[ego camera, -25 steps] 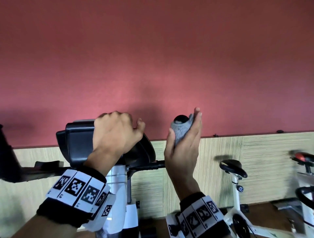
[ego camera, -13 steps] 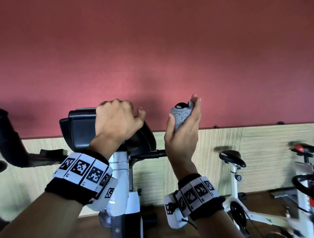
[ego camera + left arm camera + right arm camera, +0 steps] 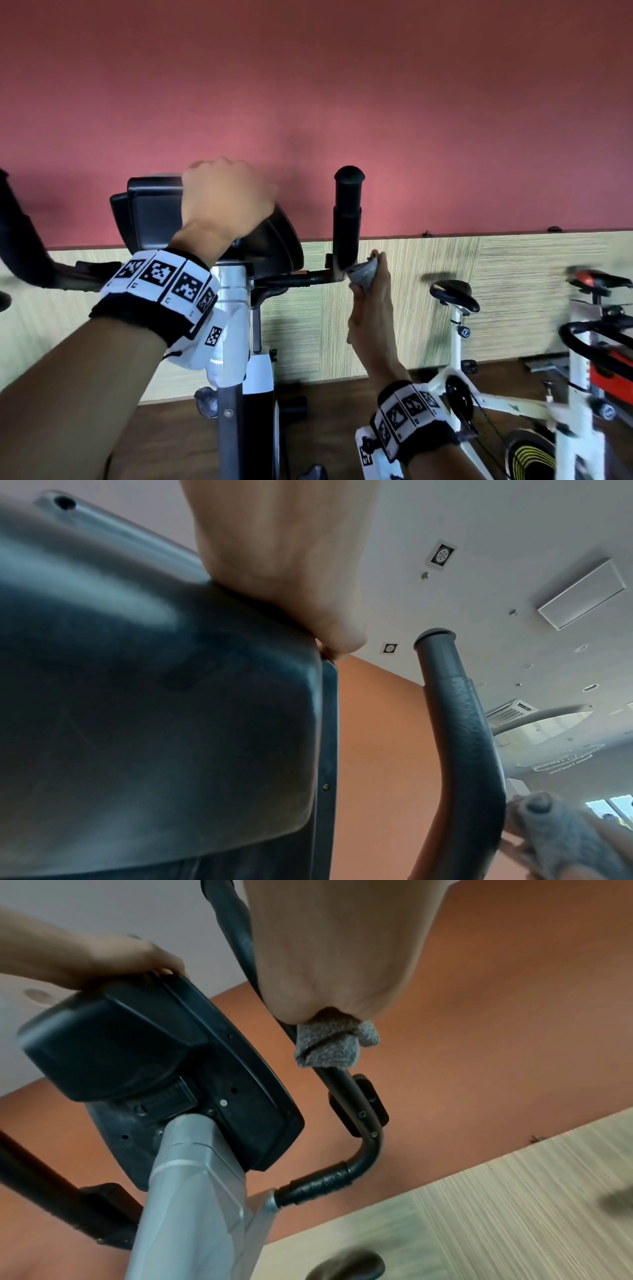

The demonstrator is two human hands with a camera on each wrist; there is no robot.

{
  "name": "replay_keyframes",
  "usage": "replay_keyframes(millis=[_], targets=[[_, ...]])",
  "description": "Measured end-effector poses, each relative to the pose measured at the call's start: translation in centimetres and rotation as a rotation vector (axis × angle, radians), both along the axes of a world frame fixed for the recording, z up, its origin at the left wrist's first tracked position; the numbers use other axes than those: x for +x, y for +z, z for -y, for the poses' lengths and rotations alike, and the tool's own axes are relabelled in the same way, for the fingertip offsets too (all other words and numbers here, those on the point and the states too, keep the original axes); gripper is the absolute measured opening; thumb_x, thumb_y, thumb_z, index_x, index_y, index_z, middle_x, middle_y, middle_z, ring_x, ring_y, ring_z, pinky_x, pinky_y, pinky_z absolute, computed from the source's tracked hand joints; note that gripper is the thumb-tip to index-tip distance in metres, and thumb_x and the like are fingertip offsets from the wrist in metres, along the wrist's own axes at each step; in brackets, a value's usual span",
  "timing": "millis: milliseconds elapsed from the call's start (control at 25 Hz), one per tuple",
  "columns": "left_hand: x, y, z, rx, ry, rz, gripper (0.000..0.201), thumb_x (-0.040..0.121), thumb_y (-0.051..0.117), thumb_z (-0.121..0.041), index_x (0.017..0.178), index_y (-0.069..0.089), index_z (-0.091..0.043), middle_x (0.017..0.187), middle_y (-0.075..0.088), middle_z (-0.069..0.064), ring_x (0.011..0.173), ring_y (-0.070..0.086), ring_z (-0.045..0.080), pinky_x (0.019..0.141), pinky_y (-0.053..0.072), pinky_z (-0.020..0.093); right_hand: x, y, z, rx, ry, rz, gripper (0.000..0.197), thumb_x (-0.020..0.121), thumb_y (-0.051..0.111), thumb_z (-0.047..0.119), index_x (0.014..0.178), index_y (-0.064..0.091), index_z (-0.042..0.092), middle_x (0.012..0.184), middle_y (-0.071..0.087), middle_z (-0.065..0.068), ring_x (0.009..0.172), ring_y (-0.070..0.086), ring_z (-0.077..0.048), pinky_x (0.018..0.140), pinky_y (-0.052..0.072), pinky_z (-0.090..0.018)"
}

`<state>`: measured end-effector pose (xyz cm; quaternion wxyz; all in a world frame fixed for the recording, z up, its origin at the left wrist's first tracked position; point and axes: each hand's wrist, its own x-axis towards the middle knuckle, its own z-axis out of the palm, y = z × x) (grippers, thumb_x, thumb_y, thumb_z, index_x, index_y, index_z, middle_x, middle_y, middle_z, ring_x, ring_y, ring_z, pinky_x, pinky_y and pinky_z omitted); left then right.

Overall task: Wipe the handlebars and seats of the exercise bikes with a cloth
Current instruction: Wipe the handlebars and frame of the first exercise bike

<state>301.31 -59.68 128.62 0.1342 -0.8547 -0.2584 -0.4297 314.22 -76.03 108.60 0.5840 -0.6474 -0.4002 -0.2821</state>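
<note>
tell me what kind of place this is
Most likely a gym or fitness room. An exercise bike's console and upright handlebar fill the foreground, two more white bikes stand along the wall, and the right hand wipes the handlebar with a grey cloth.

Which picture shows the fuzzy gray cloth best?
The right wrist view: the cloth is sharp, bunched around the handlebar. In the head view only a small bit shows; in the left wrist view it's blurry at the corner.
</note>
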Motion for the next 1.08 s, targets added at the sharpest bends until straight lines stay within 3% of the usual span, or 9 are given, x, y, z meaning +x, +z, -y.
replay_keyframes(millis=[120, 240, 360, 560, 600, 720, 800, 960, 1080], targets=[[0.4, -0.1, 0.0, 0.005, 0.022, 0.033, 0.046, 0.095, 0.042, -0.045, 0.086, 0.072, -0.011, 0.069, 0.050, 0.014, 0.070, 0.047, 0.032, 0.069, 0.035, 0.036, -0.3, 2.5, 0.5, 0.103, 0.069, 0.040, 0.061, 0.108, 0.041, 0.018, 0.158, 0.010, -0.001, 0.153, 0.032, -0.010, 0.142, 0.035, -0.007, 0.116, 0.037, -0.028], [0.6, -0.2, 0.0, 0.020, 0.035, 0.060, 0.048, 0.095, 0.043, -0.047, 0.088, 0.073, -0.011, 0.069, 0.047, 0.016, 0.072, 0.046, 0.034, 0.070, 0.034, 0.038, -0.6, 7.4, -1.3, 0.074, 0.171, 0.109, 0.068, 0.106, 0.045, 0.015, 0.156, 0.007, -0.009, 0.160, 0.023, -0.020, 0.147, 0.020, -0.008, 0.120, 0.018, -0.013], [1.1, -0.4, 0.1, 0.017, 0.069, 0.079, 0.049, 0.095, 0.043, -0.049, 0.090, 0.074, -0.010, 0.070, 0.047, 0.017, 0.073, 0.045, 0.034, 0.071, 0.034, 0.039, 1.0, 6.8, -3.3, 0.096, 0.168, 0.107, 0.071, 0.106, 0.047, 0.020, 0.156, 0.006, -0.008, 0.160, 0.020, -0.026, 0.148, 0.015, -0.009, 0.123, 0.014, -0.017], [1.1, -0.6, 0.3, 0.041, 0.121, 0.132, 0.050, 0.097, 0.042, -0.051, 0.087, 0.072, -0.012, 0.061, 0.042, 0.013, 0.070, 0.047, 0.034, 0.071, 0.035, 0.040, 4.3, 0.8, -4.5, 0.061, 0.187, 0.137, 0.072, 0.107, 0.037, 0.045, 0.153, 0.006, 0.000, 0.154, 0.029, -0.026, 0.146, 0.035, -0.032, 0.119, 0.035, -0.047], [1.1, -1.0, 0.3, 0.060, 0.115, 0.152, 0.050, 0.096, 0.042, -0.051, 0.089, 0.072, -0.012, 0.064, 0.046, 0.015, 0.072, 0.047, 0.034, 0.071, 0.036, 0.039, 4.7, 0.6, -4.8, 0.063, 0.199, 0.104, 0.070, 0.107, 0.038, 0.044, 0.154, 0.008, 0.002, 0.151, 0.035, -0.023, 0.140, 0.042, -0.032, 0.115, 0.041, -0.048], [1.4, -2.1, -0.3, 0.115, 0.031, 0.248, 0.049, 0.092, 0.039, -0.050, 0.097, 0.073, -0.015, 0.083, 0.063, 0.018, 0.086, 0.054, 0.036, 0.081, 0.043, 0.041, 5.7, 0.7, -4.9, 0.108, 0.233, 0.061, 0.054, 0.097, 0.052, 0.034, 0.140, 0.021, 0.040, 0.126, 0.054, -0.018, 0.113, 0.059, -0.029, 0.096, 0.052, -0.048], [1.2, -3.4, -0.6, 0.130, -0.099, 0.333, 0.045, 0.091, 0.043, -0.046, 0.100, 0.074, -0.015, 0.103, 0.068, 0.014, 0.106, 0.055, 0.036, 0.096, 0.043, 0.042, 6.1, 0.8, -5.0, 0.137, 0.244, 0.126, 0.050, 0.098, 0.055, 0.031, 0.137, 0.025, 0.039, 0.121, 0.054, -0.011, 0.108, 0.059, -0.024, 0.095, 0.052, -0.044], [0.4, -12.8, 0.2, 0.412, -0.445, 0.728, 0.020, 0.091, 0.058, -0.013, 0.102, 0.071, -0.004, 0.120, 0.058, 0.019, 0.119, 0.050, 0.032, 0.103, 0.039, 0.039, 6.9, 0.2, -5.5, 0.177, 0.208, 0.296, 0.053, 0.104, 0.050, 0.041, 0.145, 0.025, 0.019, 0.122, 0.052, -0.007, 0.106, 0.056, -0.019, 0.092, 0.050, -0.029], [2.3, -23.1, -2.3, 0.336, -0.432, 0.734, 0.021, 0.087, 0.058, -0.017, 0.103, 0.071, -0.010, 0.121, 0.053, 0.016, 0.116, 0.045, 0.029, 0.099, 0.040, 0.045, 7.7, 0.3, -5.7, 0.216, 0.193, 0.422, 0.057, 0.105, 0.054, 0.032, 0.145, 0.029, -0.001, 0.124, 0.054, -0.013, 0.105, 0.055, -0.017, 0.088, 0.044, -0.010]])
